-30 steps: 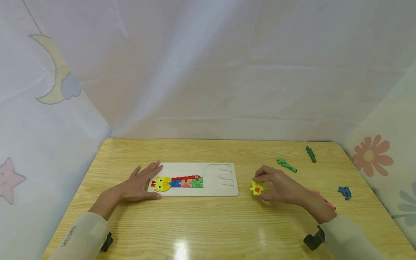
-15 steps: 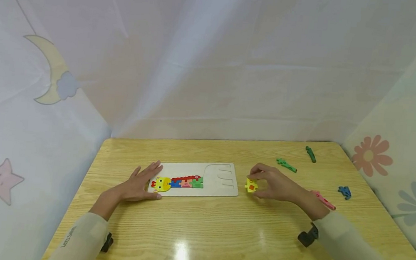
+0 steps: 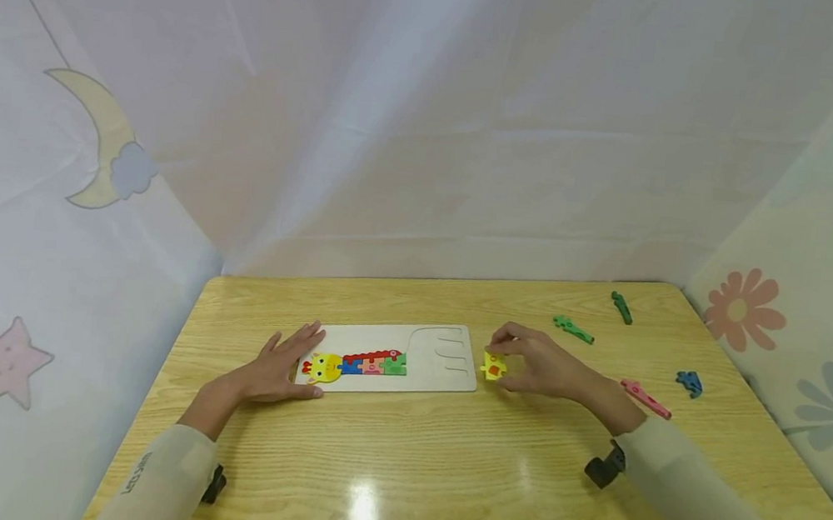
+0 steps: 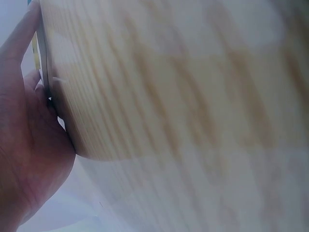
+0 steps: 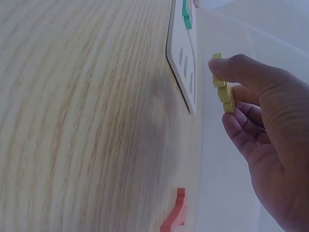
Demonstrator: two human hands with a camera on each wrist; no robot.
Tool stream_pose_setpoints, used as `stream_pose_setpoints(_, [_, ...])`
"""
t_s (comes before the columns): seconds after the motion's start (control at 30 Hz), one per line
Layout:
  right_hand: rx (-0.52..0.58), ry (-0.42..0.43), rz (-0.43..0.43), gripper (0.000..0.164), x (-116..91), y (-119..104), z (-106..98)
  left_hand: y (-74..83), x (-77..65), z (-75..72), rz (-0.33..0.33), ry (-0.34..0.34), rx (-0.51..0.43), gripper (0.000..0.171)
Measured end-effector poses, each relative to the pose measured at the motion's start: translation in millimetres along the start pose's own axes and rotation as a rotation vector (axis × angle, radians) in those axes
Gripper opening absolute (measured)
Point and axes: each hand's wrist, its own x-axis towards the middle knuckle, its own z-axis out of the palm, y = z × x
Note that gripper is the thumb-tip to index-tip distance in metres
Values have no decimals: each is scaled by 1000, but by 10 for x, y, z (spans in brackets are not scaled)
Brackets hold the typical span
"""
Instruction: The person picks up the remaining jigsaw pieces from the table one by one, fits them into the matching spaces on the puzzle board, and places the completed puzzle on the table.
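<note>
A white puzzle board (image 3: 446, 342) lies on the table, with giraffe pieces at its left: a yellow head (image 3: 327, 367), then blue, pink and green neck pieces (image 3: 395, 365). My left hand (image 3: 278, 372) rests at the board's left end, fingers spread along the far side and thumb along the near edge. My right hand (image 3: 545, 366) pinches a yellow puzzle piece (image 3: 494, 366) between thumb and fingers, just right of the board. In the right wrist view this yellow piece (image 5: 223, 89) is held on edge, above the table surface.
Right of the board lie a light green piece (image 3: 574, 330), a dark green piece (image 3: 621, 307), a blue piece (image 3: 690, 383) and a pink piece (image 3: 647, 398). Leg outlines mark the board's right part. A pale curtain (image 3: 425, 169) stands behind the wooden table (image 3: 367, 456).
My right hand has carried the yellow puzzle piece left, toward the board's right end, and the pink piece now shows fully. My left hand stays where it was.
</note>
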Motion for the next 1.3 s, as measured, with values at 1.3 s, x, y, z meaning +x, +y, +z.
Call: stream_pose_setpoints(1.3, [47,-24,-22,45,338,-83,211,4,-10,-6,-2,0,11,108])
